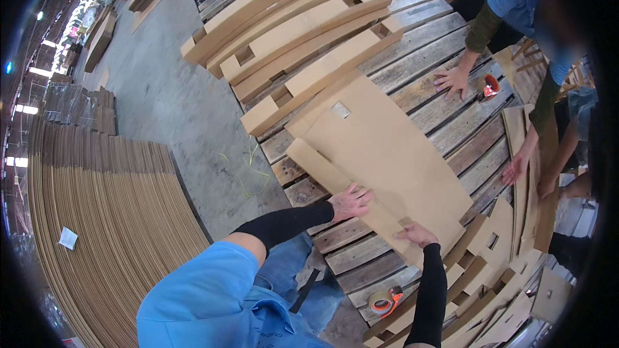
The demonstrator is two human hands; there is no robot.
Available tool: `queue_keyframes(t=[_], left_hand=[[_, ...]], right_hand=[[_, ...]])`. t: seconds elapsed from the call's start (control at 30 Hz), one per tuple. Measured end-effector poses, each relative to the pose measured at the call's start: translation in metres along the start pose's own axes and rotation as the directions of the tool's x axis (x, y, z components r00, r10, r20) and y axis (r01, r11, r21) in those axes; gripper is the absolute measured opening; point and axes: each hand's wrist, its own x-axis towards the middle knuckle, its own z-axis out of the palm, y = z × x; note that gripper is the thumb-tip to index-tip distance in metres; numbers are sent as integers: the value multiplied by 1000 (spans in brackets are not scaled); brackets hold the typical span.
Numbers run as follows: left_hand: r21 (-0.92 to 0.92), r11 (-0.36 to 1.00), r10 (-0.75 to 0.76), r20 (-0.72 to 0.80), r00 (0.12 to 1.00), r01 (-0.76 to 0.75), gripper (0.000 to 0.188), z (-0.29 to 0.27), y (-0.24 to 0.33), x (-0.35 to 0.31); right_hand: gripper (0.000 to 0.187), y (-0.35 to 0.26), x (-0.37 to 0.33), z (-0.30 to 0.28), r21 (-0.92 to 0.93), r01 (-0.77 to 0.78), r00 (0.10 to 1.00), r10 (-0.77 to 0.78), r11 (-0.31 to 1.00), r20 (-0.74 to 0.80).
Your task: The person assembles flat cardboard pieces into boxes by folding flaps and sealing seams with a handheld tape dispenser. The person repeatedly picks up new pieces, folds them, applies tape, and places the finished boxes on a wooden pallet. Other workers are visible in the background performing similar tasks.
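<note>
A large flat cardboard sheet (400, 148) lies across the wooden slatted platform in front of me, with a long folded flap (322, 171) along its near-left side. My left hand (351, 201) rests on this flap, fingers stretched over the fold. Farther along the same flap, my right hand (418, 234) is closed at the cardboard, thumb and fingers bent against it. Black sleeves cover both my forearms. Near my right forearm, a tape dispenser (385, 301) with a roll of tape sits on the slats.
Several folded cardboard pieces (309, 35) stand beyond the sheet; more (477, 283) crowd the right. A tall stack of flat cardboard (109, 193) rises at left. Across the platform (438, 84), a co-worker's hand (454, 82) leans near a red tape dispenser (490, 87).
</note>
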Motion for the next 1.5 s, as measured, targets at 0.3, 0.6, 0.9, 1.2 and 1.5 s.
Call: queue_keyframes(t=[0.3,0.6,0.9,1.2,1.5], left_hand=[[-109,994,16,29,999,-12,45,-1,-4,16],[-11,999,38,-135,990,-40,37,18,-3,-1],[-70,992,100,-117,988,-108,28,14,-18,25],[-166,980,57,-272,961,-105,21,15,-12,24],[-282,958,-165,-377,912,57,8,24,27,-4]], right_hand=[[106,-15,8,-38,-626,-75,586,-474,776,-658],[93,-62,12,-47,-657,-281,696,-323,699,-641],[44,-55,-22,18,-724,-211,556,-529,656,-641],[61,-14,-5,77,-780,-184,289,-725,598,-625],[75,-6,3,120,-727,-98,370,-653,680,-661]])
